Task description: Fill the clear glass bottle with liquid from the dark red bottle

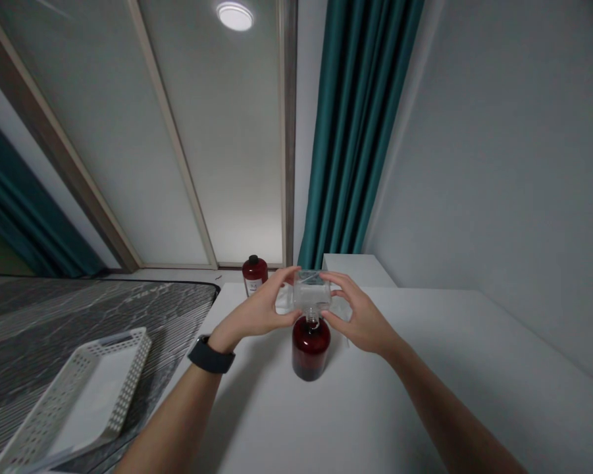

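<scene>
Standing at rear, head view: one capped red bottle (255,268), partly behind left hand (257,311); one white box (358,271). Lying at left: one perforated white basket (131,388) on grey surface (39,316). Pinched between curved fingers and thumbs of left and right hand (362,322): one clear glass vessel (312,289), neck down over front red bottle (310,355) on white table (296,428); contact unclear. Count: red bottles, two; teal curtains (360,131), two. Label: white, on capped bottle, illegible.

The scene was dimly lit; a round glare (235,16) was caught at eleven o'clock, soft shadows (249,388) cast at seven.
</scene>
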Demonstrator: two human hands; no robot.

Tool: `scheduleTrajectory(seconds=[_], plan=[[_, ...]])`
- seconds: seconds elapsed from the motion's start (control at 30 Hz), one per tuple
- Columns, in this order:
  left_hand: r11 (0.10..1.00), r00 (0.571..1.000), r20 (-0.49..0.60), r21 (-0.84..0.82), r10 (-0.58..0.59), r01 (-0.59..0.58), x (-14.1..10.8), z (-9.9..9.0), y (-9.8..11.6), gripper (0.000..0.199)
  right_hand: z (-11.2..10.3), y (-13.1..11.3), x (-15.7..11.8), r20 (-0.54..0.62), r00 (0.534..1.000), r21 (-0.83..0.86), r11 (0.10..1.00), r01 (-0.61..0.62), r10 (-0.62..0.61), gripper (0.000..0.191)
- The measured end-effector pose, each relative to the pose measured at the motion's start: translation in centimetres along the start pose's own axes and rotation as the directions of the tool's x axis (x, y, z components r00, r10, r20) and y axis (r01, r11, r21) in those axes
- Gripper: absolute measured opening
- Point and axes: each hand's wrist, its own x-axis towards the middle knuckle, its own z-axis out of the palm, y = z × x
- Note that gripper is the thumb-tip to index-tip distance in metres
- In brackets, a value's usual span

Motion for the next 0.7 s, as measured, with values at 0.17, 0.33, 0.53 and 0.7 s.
scheduleTrajectory(seconds=[0.17,0.33,0.53,0.7], plan=[[0.999,0.999,-0.027,0.018,0.041,-0.040,0.05,0.23,-0.35,0.074,0.01,0.23,-0.02,-0.009,1.000,-0.002,1.000,0.000,0.000,0.059],[0.997,0.997,-0.041,0.013,0.070,-0.070,0.06,0.27,-0.53,0.074,-0.04,0.20,0.01,0.009,1.000,-0.004,1.000,0.002,-0.002,0.060],[0.999,0.998,-0.030,0.013,0.054,-0.053,-0.03,0.08,-0.23,0.074,-0.20,0.06,0.01,0.013,1.000,-0.011,1.000,0.006,-0.006,0.055],[0.998,0.998,-0.028,0.018,0.058,-0.058,-0.01,-0.03,-0.08,0.074,-0.29,-0.18,0.00,0.016,1.000,-0.027,0.999,0.024,-0.023,0.055]])
